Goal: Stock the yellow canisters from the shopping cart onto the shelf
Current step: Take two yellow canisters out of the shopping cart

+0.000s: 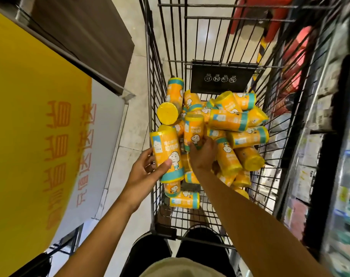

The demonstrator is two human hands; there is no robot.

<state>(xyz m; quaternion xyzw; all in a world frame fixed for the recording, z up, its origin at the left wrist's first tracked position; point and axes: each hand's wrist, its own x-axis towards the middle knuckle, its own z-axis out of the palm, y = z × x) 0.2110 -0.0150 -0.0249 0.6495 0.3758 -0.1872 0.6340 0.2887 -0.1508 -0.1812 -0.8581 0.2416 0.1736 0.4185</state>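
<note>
Canister (167, 154) in left grip (144, 172), second canister (193, 132) in right grip (203, 154), above cart (150, 76)

We saw yellow canisters (226, 120) with teal bands heaped in the wire shopping cart (210, 220). Most lay tumbled sideways.

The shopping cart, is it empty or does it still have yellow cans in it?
Not empty. The shopping cart holds a jumbled pile of yellow canisters, most lying on their sides.

Many canisters (238, 118) lie piled in the cart (190, 218). A sign (50, 146) stands left; shelves (330, 156) stand right.
</note>
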